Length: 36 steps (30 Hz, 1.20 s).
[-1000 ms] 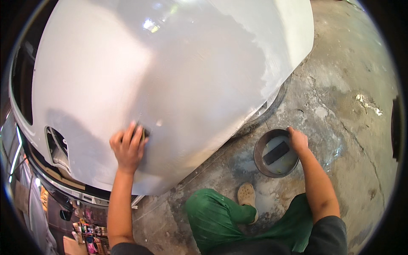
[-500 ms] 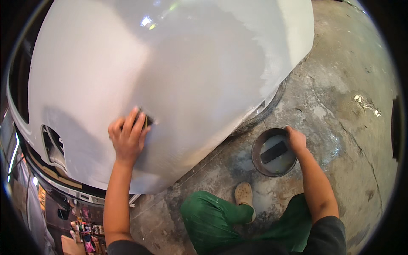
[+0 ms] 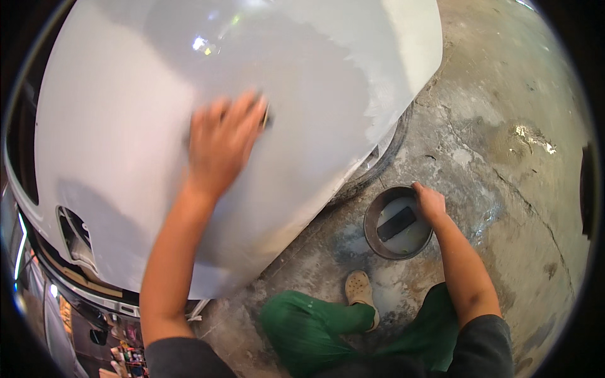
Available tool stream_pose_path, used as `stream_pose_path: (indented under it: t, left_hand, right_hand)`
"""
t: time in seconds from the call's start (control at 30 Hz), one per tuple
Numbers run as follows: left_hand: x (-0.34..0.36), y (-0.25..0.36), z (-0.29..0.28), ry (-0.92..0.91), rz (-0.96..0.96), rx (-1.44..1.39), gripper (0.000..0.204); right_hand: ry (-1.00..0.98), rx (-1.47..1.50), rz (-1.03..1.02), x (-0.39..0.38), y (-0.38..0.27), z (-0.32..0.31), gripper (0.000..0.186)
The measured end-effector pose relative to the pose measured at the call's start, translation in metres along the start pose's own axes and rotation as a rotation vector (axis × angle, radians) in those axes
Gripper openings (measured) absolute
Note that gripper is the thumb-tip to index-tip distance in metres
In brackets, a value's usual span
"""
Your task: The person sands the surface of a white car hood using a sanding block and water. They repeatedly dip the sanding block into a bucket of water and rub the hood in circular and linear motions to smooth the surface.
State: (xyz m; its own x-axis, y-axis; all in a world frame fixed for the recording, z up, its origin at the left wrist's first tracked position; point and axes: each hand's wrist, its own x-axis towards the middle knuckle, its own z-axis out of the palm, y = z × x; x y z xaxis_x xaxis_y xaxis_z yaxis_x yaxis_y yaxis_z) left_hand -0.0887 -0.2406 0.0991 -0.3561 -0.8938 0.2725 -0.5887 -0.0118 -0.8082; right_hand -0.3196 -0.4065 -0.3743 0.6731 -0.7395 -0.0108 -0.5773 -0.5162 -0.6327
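Observation:
My left hand (image 3: 220,142) is closed over a dark block (image 3: 266,118), probably a sanding block, pressed flat on a pale car body panel (image 3: 120,107). Motion smears the fingers, and only one end of the block shows past them. A broad grey patch (image 3: 302,94) with a ragged edge covers much of the white panel. On the right, my right hand (image 3: 430,203) grips the rim of a round dark bucket (image 3: 370,234). Inside it, cloudy water surrounds a black rectangular block (image 3: 396,223). Whether the bucket rests on the floor I cannot tell.
A tyre (image 3: 397,148) shows beneath the panel's right edge. Stained, cracked concrete floor (image 3: 491,189) spreads to the right. The panel has an opening (image 3: 74,233) at lower left. Below the bucket is my beige clog (image 3: 358,288). Cluttered items (image 3: 129,356) stand at lower left.
My left hand has slid the block up and to the right across the panel. My right hand still grips the bucket, and the whole view has shifted slightly.

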Motion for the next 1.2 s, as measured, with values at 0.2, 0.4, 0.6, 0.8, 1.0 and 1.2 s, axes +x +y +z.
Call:
stream_pose_path:
  t: [0.2,0.4,0.6,0.8,1.0,1.2]
  left_hand:
    - [-0.050,0.021,-0.015,-0.037,0.094,-0.005,0.047]
    - [0.101,0.003,0.048,0.068,0.113,-0.022,0.045]
    - [-0.028,0.016,-0.014,-0.059,0.085,-0.003,0.057]
    - [0.029,0.012,0.022,-0.072,0.114,-0.018,0.049]
    - [0.192,0.045,0.061,-0.125,0.107,-0.059,0.052]
    - [0.157,0.155,0.075,0.162,-0.049,-0.328,0.034]
  right_hand:
    - [-0.049,-0.045,0.007,0.000,-0.004,-0.002,0.034]
    - [-0.021,-0.028,0.015,-0.001,-0.003,0.000,0.031]
    - [-0.028,-0.034,0.017,0.000,-0.002,0.001,0.029]
    - [-0.012,-0.027,-0.012,0.001,0.002,0.005,0.028]
    - [0.024,-0.005,-0.007,0.001,0.005,0.014,0.029]
    - [-0.003,-0.004,0.045,0.002,-0.001,0.009,0.038]
